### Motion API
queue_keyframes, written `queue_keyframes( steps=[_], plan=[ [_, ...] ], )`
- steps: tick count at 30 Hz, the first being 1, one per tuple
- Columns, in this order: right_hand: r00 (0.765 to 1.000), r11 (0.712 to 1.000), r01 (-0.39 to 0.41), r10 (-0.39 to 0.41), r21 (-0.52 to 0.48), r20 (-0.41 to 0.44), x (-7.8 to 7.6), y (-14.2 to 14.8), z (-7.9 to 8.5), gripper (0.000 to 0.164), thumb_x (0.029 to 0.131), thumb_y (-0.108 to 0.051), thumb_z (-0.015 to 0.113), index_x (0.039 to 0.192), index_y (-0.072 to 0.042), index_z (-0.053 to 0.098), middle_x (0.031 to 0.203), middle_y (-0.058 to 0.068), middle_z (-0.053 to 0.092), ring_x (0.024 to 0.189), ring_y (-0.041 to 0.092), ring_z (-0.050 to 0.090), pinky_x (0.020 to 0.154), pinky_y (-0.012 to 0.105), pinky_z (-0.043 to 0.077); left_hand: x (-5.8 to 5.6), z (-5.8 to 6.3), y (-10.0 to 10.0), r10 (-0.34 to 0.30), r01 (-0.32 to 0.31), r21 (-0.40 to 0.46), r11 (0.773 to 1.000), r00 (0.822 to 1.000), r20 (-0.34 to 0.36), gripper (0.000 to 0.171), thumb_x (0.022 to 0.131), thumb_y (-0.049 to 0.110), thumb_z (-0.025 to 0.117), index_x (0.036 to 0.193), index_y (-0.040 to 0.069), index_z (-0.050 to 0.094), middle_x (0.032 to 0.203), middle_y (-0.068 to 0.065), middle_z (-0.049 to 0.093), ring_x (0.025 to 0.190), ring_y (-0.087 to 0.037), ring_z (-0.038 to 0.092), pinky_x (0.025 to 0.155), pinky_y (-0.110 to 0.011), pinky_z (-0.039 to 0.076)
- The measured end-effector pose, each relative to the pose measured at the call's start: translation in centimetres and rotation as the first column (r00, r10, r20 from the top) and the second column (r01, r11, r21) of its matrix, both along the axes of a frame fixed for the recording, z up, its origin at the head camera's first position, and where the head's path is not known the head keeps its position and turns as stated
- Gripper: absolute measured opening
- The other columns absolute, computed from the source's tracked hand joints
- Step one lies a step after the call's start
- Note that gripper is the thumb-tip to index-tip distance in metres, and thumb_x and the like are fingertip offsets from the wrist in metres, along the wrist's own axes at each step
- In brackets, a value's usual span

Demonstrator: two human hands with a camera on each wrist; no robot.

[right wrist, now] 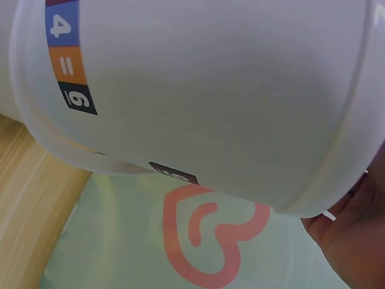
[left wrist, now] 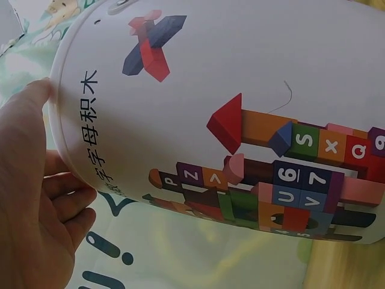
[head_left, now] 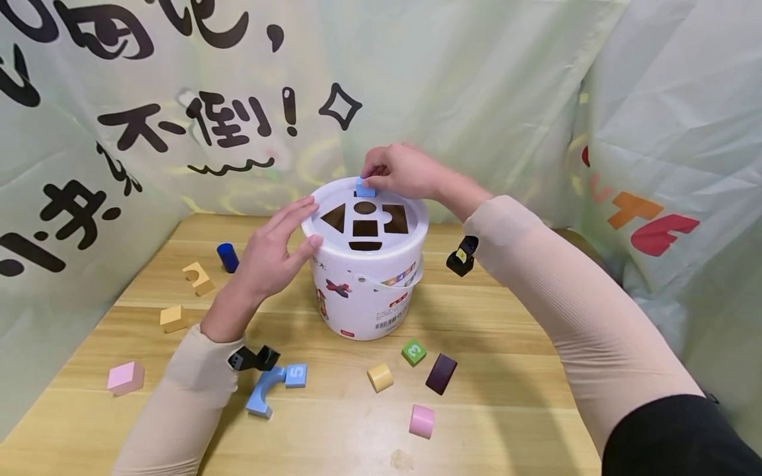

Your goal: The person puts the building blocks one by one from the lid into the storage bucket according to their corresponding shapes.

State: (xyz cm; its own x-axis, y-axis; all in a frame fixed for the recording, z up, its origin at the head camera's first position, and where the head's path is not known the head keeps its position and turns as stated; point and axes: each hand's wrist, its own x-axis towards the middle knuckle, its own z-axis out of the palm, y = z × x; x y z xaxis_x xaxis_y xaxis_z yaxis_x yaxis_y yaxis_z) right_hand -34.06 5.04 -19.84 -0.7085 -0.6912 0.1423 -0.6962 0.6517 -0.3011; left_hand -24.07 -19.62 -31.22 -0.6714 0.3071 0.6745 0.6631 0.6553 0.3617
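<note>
A white bucket stands upright on the table, its lid cut with a triangle, a circle, a square and other holes. At the lid's far edge my right hand pinches a light blue block over a hole there. My left hand rests on the bucket's left rim, thumb and fingers spread along it. In the left wrist view the left fingers lie against the rim beside printed block pictures. The right wrist view shows the bucket's side, with the right hand partly hidden behind the rim.
Left of the bucket lie a dark blue cylinder, yellow blocks and a pink block. In front are a blue arch, a blue tile, a green block, a dark block and a pink one. Printed curtains hang behind.
</note>
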Motion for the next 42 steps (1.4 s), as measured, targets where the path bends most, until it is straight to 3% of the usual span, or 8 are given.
queue_keyframes(
  steps=[12,18,24,34,42],
  plan=[
    [0.999,1.0,0.009,-0.01,-0.029,-0.04,0.4,0.7,0.0,0.013,0.098,-0.021,0.061,0.102,-0.011,0.068,0.094,0.003,0.069,0.085,0.018,0.06,0.08,0.031,0.045,0.0,-0.1,0.0,0.0,0.0,0.003,1.0,1.0,0.008,0.065,0.099,0.056,0.044,0.14,0.007,0.053,0.148,-0.008,0.046,0.132,-0.032,0.046,0.1,-0.056,0.043],
    [0.998,0.995,0.068,-0.067,-0.074,0.015,0.6,2.0,-0.3,0.02,0.097,-0.02,0.062,0.11,-0.009,0.071,0.1,0.005,0.071,0.087,0.018,0.061,0.081,0.032,0.047,0.1,-0.3,-0.1,-0.009,0.009,0.009,1.0,1.0,-0.002,0.064,0.099,0.054,0.045,0.14,0.006,0.053,0.148,-0.008,0.046,0.132,-0.032,0.046,0.1,-0.057,0.043],
    [0.997,0.99,0.077,-0.072,-0.122,0.039,1.1,3.7,-0.6,0.021,0.096,-0.02,0.063,0.111,-0.007,0.071,0.102,0.006,0.07,0.092,0.019,0.063,0.085,0.034,0.048,0.0,-0.3,-0.1,-0.007,0.007,0.007,1.0,1.0,0.0,0.067,0.098,0.057,0.043,0.141,0.006,0.052,0.148,-0.008,0.046,0.132,-0.032,0.046,0.101,-0.057,0.042],
    [0.996,0.966,0.081,-0.071,-0.244,0.05,3.1,6.8,-0.8,0.022,0.096,-0.022,0.064,0.113,-0.009,0.071,0.107,0.004,0.069,0.098,0.018,0.064,0.089,0.037,0.049,0.1,-0.2,-0.2,-0.004,0.004,0.006,1.0,1.0,0.001,0.069,0.098,0.059,0.042,0.141,0.006,0.052,0.148,-0.008,0.046,0.132,-0.032,0.046,0.101,-0.057,0.041],
    [0.995,0.949,0.096,-0.096,-0.301,0.016,5.7,9.0,-2.2,0.025,0.096,-0.019,0.065,0.118,-0.007,0.069,0.108,0.007,0.069,0.099,0.019,0.062,0.09,0.042,0.049,0.2,0.1,-0.3,0.002,-0.001,-0.021,1.0,1.0,0.024,0.063,0.099,0.053,0.046,0.141,0.007,0.052,0.149,-0.008,0.045,0.135,-0.031,0.043,0.103,-0.057,0.039]
  ],
)
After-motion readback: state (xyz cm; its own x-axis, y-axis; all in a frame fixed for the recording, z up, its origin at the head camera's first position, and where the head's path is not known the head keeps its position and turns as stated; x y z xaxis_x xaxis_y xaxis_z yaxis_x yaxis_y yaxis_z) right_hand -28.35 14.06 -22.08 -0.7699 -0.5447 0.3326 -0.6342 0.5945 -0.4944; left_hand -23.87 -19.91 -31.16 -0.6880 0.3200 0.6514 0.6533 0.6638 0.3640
